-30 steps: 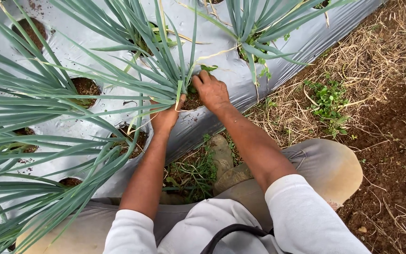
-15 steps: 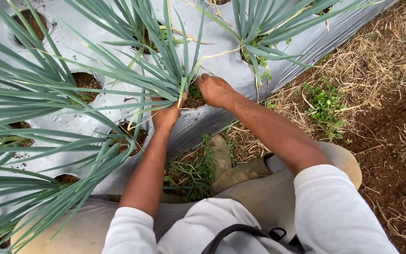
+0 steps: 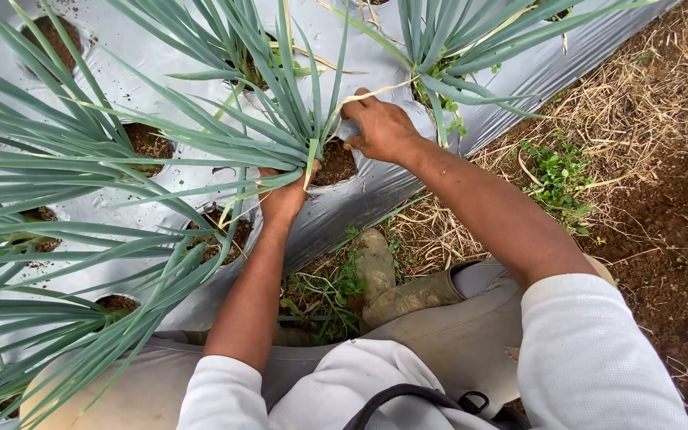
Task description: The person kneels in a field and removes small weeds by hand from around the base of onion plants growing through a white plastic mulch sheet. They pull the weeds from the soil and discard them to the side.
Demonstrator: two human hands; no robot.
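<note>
While the long blue-green leaves of the onion plant [image 3: 280, 127] fanned across the view, I could make out only part of my left hand [image 3: 284, 195]: its fingers went under the leaves at the plant's base, so I could not tell whether they were closed on anything. My right hand [image 3: 380, 127] sat just past the planting hole [image 3: 334, 166], curled with the fingers drawn in beside a pale dry leaf [image 3: 368, 91] (whether it was pinched between them I could not say). The two hands were apart, one on each side of the plant, which stood in that hole in the silver plastic mulch [image 3: 161, 48] at the bed's near edge. More leaves ran off the left and top of the frame. To the right the sheet ended at dry straw [image 3: 639, 87] and bare brown soil [image 3: 662, 231], open ground beyond a small green weed [image 3: 555, 171]. A muddy boot [image 3: 376, 267] stood below the sheet's edge.
</note>
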